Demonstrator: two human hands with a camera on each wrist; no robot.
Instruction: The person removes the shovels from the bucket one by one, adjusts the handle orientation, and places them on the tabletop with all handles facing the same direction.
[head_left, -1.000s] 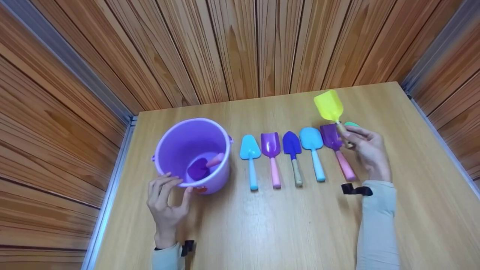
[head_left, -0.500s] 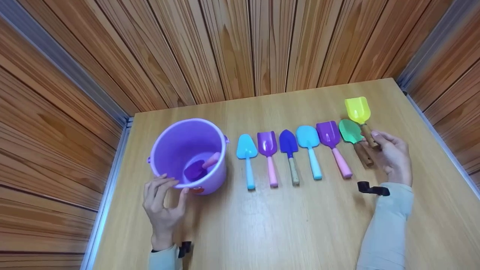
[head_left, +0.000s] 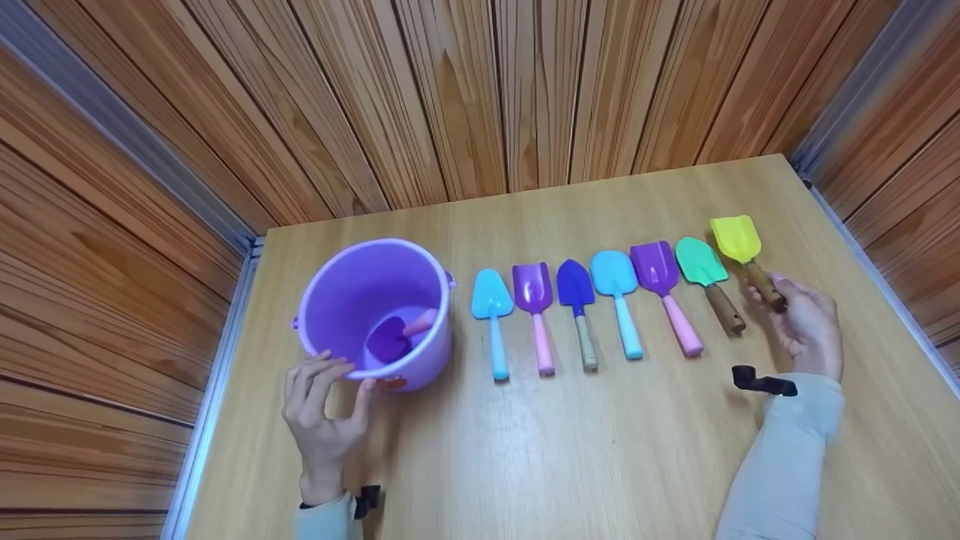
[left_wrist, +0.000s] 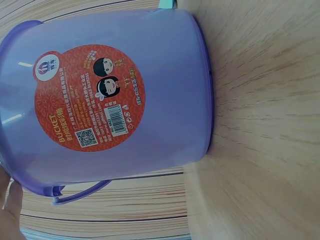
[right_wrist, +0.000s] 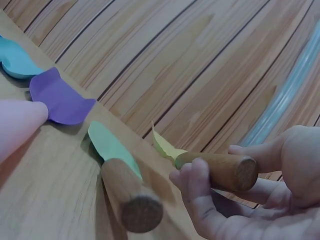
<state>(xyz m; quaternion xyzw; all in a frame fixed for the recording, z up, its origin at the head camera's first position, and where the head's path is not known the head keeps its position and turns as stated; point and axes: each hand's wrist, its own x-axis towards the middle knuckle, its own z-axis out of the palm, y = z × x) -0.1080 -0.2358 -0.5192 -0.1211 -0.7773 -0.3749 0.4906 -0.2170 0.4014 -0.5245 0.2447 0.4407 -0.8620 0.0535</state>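
A purple bucket stands at the left of the table, a purple shovel with a pink handle inside it. My left hand grips the near rim, fingertips over the edge and thumb outside; the left wrist view has the bucket's red label. On the right, my right hand holds a yellow toy shovel by its wooden handle, between thumb and fingers. Its blade points away from me, close over the table. Just left of it lies a green trowel with a brown handle.
Left of the green trowel, a row continues with a purple shovel, a light-blue shovel, a dark-blue trowel, another purple shovel and a light-blue trowel. Wood-panelled walls border the table.
My right hand has carried the yellow shovel rightward past the green trowel and lowered it to the row's right end. My left hand stays at the bucket rim.
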